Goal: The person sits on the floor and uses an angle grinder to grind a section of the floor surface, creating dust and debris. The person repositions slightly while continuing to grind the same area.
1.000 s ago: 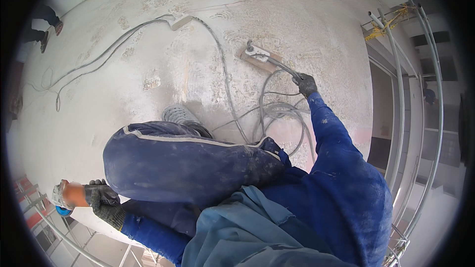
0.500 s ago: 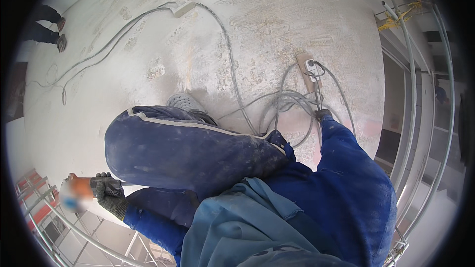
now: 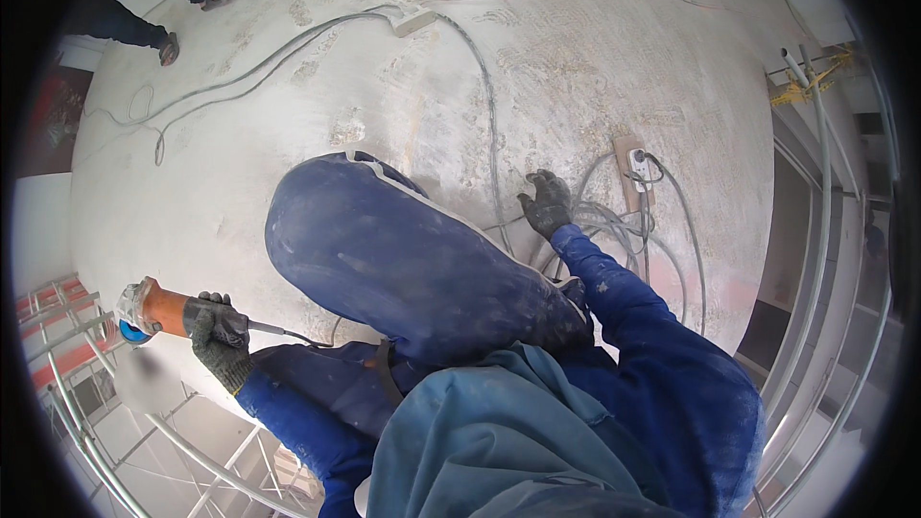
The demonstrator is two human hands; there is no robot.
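My left hand (image 3: 217,331), in a dark knit glove, is wrapped around the rear of an angle grinder (image 3: 167,311) with an orange body, a metal head and a blue disc. The grinder's cord (image 3: 285,331) runs back past my left thigh. My right hand (image 3: 546,203), gloved too, hovers over the dusty floor with its fingers apart and nothing in them. Close by on its right lies a loose coil of grey cable (image 3: 614,223). Beyond the coil, a white power strip (image 3: 638,167) on a wooden board (image 3: 624,152) has a dark plug in it.
Another person's legs (image 3: 144,32) stand at the far left. Grey cables (image 3: 317,31) snake across the pale floor (image 3: 460,96) past a small block (image 3: 415,23). Metal scaffold tubes (image 3: 825,182) rise along the right, and more scaffolding (image 3: 72,374) stands at the lower left.
My right hand has let go of the cable by the power strip and moved left, its fingers now spread. My left hand still grips the grinder. The other person's legs show more fully.
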